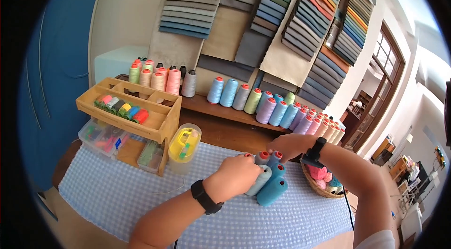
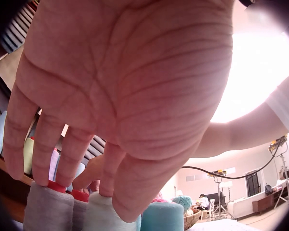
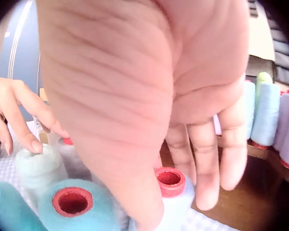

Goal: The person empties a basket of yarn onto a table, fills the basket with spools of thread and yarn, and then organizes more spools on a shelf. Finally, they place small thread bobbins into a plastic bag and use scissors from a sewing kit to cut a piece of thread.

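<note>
Several thread cones stand bunched together on the cloth. My left hand (image 1: 237, 173) reaches in from the left with its fingers fairly straight. Its fingertips touch the top of a pale mint thread cone (image 1: 260, 182) and reach the red-topped grey thread cone (image 2: 50, 207) beside it. From the far side, my right hand (image 1: 293, 145) holds a light blue thread cone (image 3: 178, 207), thumb on one side and fingers on the other. A teal thread cone (image 1: 272, 192) leans at the front of the bunch; another teal thread cone (image 3: 79, 207) stands behind it.
A wicker basket (image 1: 324, 193) of yarn balls sits just right of the cones. Left are a wooden organizer (image 1: 141, 129) with small spools and a yellow-lidded plastic box (image 1: 184, 143). Behind, rows of thread cones line a wooden shelf (image 1: 206, 108). A black cable (image 1: 347, 206) crosses the cloth's right edge.
</note>
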The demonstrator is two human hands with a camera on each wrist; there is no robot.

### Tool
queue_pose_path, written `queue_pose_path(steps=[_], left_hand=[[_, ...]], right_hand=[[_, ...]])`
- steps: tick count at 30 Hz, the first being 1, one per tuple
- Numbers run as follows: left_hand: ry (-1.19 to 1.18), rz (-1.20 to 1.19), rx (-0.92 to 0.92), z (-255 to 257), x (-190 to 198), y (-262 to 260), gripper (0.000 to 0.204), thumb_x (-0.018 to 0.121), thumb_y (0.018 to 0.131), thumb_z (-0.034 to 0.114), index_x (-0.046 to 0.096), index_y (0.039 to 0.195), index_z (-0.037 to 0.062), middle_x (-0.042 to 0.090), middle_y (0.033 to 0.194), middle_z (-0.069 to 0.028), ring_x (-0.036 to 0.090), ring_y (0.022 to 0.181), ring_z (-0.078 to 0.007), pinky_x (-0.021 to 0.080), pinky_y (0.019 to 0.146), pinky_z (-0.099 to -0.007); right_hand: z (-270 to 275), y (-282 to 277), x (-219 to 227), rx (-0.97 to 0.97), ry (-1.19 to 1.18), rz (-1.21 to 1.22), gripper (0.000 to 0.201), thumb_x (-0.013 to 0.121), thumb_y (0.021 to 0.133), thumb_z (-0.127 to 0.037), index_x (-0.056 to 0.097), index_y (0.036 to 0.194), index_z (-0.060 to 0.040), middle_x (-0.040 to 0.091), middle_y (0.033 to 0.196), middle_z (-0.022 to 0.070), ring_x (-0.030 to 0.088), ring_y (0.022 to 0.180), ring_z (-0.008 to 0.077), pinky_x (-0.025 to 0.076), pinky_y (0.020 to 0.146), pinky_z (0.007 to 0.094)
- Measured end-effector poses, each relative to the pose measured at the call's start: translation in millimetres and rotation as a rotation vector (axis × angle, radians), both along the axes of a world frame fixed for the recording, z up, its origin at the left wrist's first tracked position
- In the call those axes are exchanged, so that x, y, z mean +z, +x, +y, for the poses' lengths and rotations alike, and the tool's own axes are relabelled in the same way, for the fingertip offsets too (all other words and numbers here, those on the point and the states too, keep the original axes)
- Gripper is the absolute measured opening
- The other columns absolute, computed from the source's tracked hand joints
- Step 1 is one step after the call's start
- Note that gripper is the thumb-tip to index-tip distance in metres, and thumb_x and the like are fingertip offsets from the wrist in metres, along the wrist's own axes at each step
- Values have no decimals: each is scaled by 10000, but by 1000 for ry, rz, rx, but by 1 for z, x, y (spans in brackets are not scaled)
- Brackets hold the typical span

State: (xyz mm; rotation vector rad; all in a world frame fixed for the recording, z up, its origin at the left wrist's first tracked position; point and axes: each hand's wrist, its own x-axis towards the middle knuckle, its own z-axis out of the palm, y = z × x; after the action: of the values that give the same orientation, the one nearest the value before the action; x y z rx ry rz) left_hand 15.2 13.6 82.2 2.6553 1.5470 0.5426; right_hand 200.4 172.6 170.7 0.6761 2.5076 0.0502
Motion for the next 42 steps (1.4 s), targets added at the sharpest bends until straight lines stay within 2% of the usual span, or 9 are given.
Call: queue_pose_path(steps=[7,14,16,22,32,35,37,39,42], left_hand=[[48,7,26,-4,1,4,377,716,856,172,695,1230,137,649,1103,-152,679,1027,-330,585,824,-435],[40,-5,28,-3,0,5,264,669,889,160,711,1144,102,648,1097,-159,676,1031,-333,584,816,-442],[43,-7,54,-2,-3,8,244,625,917,157,712,1139,104,648,1093,-157,674,1028,-334,583,812,-440],[80,38,89,-3,-3,13,195,607,919,166,736,1051,101,663,1056,-148,694,989,-301,593,740,-406],[68,-10,96,-3,-2,19,204,628,929,189,770,983,53,684,985,-157,698,942,-295,592,716,-374],[91,-9,84,-6,2,15,187,636,905,153,765,983,43,685,1009,-181,691,945,-307,593,721,-367],[87,19,69,-5,-2,15,186,638,893,137,759,995,40,683,1027,-193,691,953,-320,594,720,-370],[296,-96,157,-1,-18,22,115,673,813,98,777,858,117,740,860,-48,718,868,-228,541,737,-332],[245,-238,189,-5,-11,22,142,645,840,80,759,924,96,740,909,-60,718,901,-232,548,758,-331]], right_hand=[[13,-20,22,102,172,110,475,803,720,-195,647,1139,-34,719,953,161,692,941,371,540,819,451],[23,-91,65,102,371,272,400,776,745,-201,663,1105,-66,706,947,171,692,918,371,548,806,449],[28,-115,64,203,384,399,388,773,754,-200,667,1104,-68,708,951,166,690,929,372,549,812,453],[35,-186,56,245,384,378,377,763,808,-193,660,1155,-85,718,973,153,688,948,377,548,810,460],[63,-254,37,141,492,360,325,721,852,-184,674,1163,-102,712,1109,181,684,1058,379,563,885,465],[71,-267,31,59,518,355,399,727,874,-194,638,1256,-119,703,1143,174,661,1093,382,546,914,473],[79,-274,26,47,532,412,426,732,867,-185,637,1278,-128,696,1166,182,656,1109,386,548,926,471],[84,-281,24,40,535,421,451,752,852,-194,638,1283,-131,692,1176,188,653,1118,387,547,933,471],[85,-286,23,53,554,467,533,867,737,-280,681,1209,-116,702,1144,204,666,1098,396,556,931,471]])
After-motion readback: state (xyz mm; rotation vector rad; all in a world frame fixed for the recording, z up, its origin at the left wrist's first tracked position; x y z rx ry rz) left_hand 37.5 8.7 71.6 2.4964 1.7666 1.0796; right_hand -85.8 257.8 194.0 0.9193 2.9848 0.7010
